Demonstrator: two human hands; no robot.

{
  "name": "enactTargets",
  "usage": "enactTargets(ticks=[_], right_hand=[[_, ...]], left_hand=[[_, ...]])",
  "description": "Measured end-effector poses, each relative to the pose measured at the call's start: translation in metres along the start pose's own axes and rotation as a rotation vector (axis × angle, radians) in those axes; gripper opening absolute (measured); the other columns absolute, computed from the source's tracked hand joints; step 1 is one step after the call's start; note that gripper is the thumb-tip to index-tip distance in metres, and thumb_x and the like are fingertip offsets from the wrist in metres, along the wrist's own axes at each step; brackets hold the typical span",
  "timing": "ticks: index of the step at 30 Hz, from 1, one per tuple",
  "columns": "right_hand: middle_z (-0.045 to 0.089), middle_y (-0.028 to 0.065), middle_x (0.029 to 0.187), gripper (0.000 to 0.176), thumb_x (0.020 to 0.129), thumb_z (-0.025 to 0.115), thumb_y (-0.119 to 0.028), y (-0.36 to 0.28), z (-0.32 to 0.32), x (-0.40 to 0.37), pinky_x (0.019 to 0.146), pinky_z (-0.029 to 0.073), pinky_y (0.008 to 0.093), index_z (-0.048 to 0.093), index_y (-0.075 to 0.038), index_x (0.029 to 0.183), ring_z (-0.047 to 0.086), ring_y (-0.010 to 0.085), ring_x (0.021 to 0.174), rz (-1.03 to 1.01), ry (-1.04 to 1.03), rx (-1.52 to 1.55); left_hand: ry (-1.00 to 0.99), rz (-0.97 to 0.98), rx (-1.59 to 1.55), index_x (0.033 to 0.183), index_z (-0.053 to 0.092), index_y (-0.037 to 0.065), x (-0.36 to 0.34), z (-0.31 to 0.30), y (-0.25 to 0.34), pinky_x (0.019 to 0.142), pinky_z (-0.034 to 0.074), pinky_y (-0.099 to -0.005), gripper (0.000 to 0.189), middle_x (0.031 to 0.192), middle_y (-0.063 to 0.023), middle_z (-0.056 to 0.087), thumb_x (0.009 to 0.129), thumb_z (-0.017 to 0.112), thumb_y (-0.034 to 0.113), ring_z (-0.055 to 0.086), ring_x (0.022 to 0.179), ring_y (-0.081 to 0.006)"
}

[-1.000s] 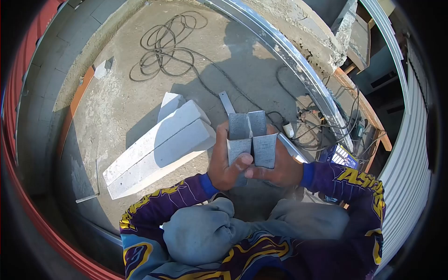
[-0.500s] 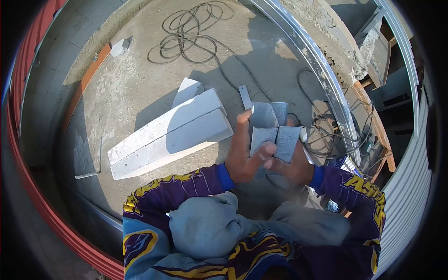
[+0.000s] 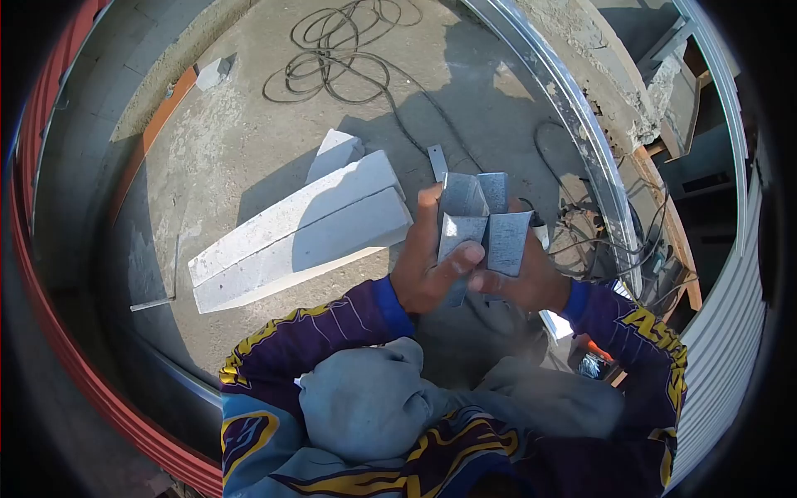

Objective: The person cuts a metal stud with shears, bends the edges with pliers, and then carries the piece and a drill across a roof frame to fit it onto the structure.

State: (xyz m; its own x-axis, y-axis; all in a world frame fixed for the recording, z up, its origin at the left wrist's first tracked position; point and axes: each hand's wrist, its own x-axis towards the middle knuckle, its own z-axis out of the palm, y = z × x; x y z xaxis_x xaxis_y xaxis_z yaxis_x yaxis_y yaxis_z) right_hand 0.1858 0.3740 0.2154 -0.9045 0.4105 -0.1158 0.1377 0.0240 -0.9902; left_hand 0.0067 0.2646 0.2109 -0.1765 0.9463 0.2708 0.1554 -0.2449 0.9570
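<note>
- Head view: both hands are up at the middle of the frame, closed around a cluster of folded grey metal pieces [image 3: 475, 217].
- The left hand [image 3: 425, 270] wraps the left side of the cluster. Its thumb lies across the front of the lower left piece and its fingers [image 3: 429, 202] reach up behind the piece.
- The right hand [image 3: 531, 280] holds the right side from below and behind. The lower right piece rests against its palm, and its thumb meets the left thumb just under the metal.
- The metal pieces stand upright above both palms. Their top halves rise clear of the fingers, and the two sides press together between the hands.
- Neither hand is open; each is clamped on the metal.
- Purple and yellow sleeves [image 3: 332, 328] run down to the lower part of the frame, above knees in grey trousers [image 3: 365, 415].
- Left of the hands, two long pale concrete blocks [image 3: 299, 232] lie side by side on the concrete floor [image 3: 241, 141].
- A flat metal strip [image 3: 436, 161] lies on the floor just above the held pieces.
- A loose coil of black cable [image 3: 340, 54] sits at the top centre.
- A curved metal rail [image 3: 573, 108] sweeps down the upper right, with more tangled cable beside it.
</note>
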Motion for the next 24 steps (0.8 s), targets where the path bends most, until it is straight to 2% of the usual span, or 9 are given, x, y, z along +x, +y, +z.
enactTargets(ticks=[2, 3, 6, 7, 9, 12, 17, 20, 24], right_hand=[[0.046, 0.0296, 0.132, 0.105, 0.079, 0.081, -0.048, -0.009, -0.033, -0.004, 0.104, 0.040, 0.0463, 0.018, 0.004, 0.144, 0.049, 0.0381, 0.126, 0.092, -0.249, -0.423], [0.046, 0.0296, 0.132, 0.105, 0.079, 0.081, -0.048, -0.017, -0.039, -0.002, 0.104, 0.040, 0.0463, 0.018, 0.004, 0.144, 0.049, 0.0381, 0.126, 0.105, -0.252, -0.418], [0.049, 0.0323, 0.126, 0.111, 0.077, 0.081, -0.052, -0.032, -0.043, -0.006, 0.102, 0.043, 0.0459, 0.016, 0.008, 0.144, 0.053, 0.0401, 0.122, 0.206, -0.461, -0.769], [0.049, 0.0323, 0.126, 0.111, 0.077, 0.081, -0.052, -0.023, -0.036, -0.005, 0.102, 0.043, 0.0459, 0.016, 0.008, 0.144, 0.053, 0.0401, 0.122, 0.213, -0.448, -0.765], [0.053, 0.0339, 0.120, 0.114, 0.077, 0.081, -0.053, 0.011, -0.019, 0.000, 0.099, 0.046, 0.0443, 0.014, 0.010, 0.144, 0.056, 0.0418, 0.116, -0.279, -0.019, -0.524], [0.055, 0.0350, 0.115, 0.114, 0.077, 0.080, -0.055, 0.019, 0.022, 0.011, 0.095, 0.048, 0.0423, 0.015, 0.012, 0.142, 0.058, 0.0431, 0.111, -0.299, 0.142, -0.176], [0.057, 0.0331, 0.111, 0.111, 0.078, 0.080, -0.053, -0.019, -0.061, 0.003, 0.095, 0.048, 0.0402, 0.016, 0.013, 0.142, 0.060, 0.0428, 0.104, 0.076, -0.375, -0.774], [0.058, 0.0329, 0.110, 0.113, 0.078, 0.079, -0.055, -0.025, -0.045, 0.009, 0.095, 0.048, 0.0415, 0.016, 0.014, 0.142, 0.061, 0.0423, 0.106, -0.060, -0.388, -0.845], [0.059, 0.0329, 0.113, 0.110, 0.077, 0.080, -0.057, 0.004, 0.021, 0.025, 0.095, 0.048, 0.0429, 0.023, 0.013, 0.140, 0.061, 0.0412, 0.110, -0.299, 0.134, -0.218]], left_hand=[[-0.227, -0.080, 0.170, 0.138, 0.029, -0.005, -0.001, -0.028, 0.000, 0.083, 0.050, -0.0418, 0.084, 0.103, -0.0258, 0.061, 0.092, 0.063, 0.056, 0.065, 0.094, -0.0339], [-0.559, -0.149, 0.658, 0.137, 0.030, -0.005, 0.009, -0.057, 0.018, 0.074, 0.052, -0.0451, 0.090, 0.096, -0.0282, 0.064, 0.089, 0.063, 0.063, 0.067, 0.082, -0.0398], [-0.775, -0.115, 0.708, 0.137, 0.031, -0.006, 0.016, -0.065, 0.036, 0.073, 0.053, -0.0454, 0.096, 0.094, -0.0275, 0.065, 0.086, 0.063, 0.068, 0.068, 0.078, -0.0409], [-0.621, -0.011, 0.598, 0.139, 0.030, -0.006, 0.018, -0.066, 0.031, 0.078, 0.052, -0.0444, 0.097, 0.099, -0.0273, 0.064, 0.086, 0.063, 0.069, 0.067, 0.085, -0.0391], [-0.482, 0.103, 0.489, 0.140, 0.029, -0.007, 0.016, -0.049, 0.017, 0.083, 0.052, -0.0433, 0.099, 0.103, -0.0271, 0.062, 0.086, 0.062, 0.069, 0.066, 0.092, -0.0374], [0.201, -0.021, -0.093, 0.144, 0.027, -0.007, -0.013, 0.016, -0.011, 0.102, 0.040, -0.0430, 0.100, 0.127, -0.0266, 0.046, 0.086, 0.064, 0.067, 0.049, 0.120, -0.0303], [-0.659, 0.008, 0.792, 0.138, 0.036, -0.007, 0.017, -0.066, 0.031, 0.085, 0.051, -0.0450, 0.098, 0.100, -0.0297, 0.064, 0.081, 0.071, 0.065, 0.067, 0.095, -0.0423], [-0.460, -0.007, 0.448, 0.138, 0.038, -0.005, 0.024, -0.069, 0.033, 0.092, 0.049, -0.0406, 0.095, 0.111, -0.0239, 0.061, 0.081, 0.071, 0.064, 0.063, 0.105, -0.0323], [0.212, -0.141, -0.054, 0.142, 0.033, -0.004, 0.006, 0.001, 0.014, 0.098, 0.042, -0.0372, 0.101, 0.124, -0.0152, 0.051, 0.080, 0.065, 0.069, 0.051, 0.114, -0.0241]])
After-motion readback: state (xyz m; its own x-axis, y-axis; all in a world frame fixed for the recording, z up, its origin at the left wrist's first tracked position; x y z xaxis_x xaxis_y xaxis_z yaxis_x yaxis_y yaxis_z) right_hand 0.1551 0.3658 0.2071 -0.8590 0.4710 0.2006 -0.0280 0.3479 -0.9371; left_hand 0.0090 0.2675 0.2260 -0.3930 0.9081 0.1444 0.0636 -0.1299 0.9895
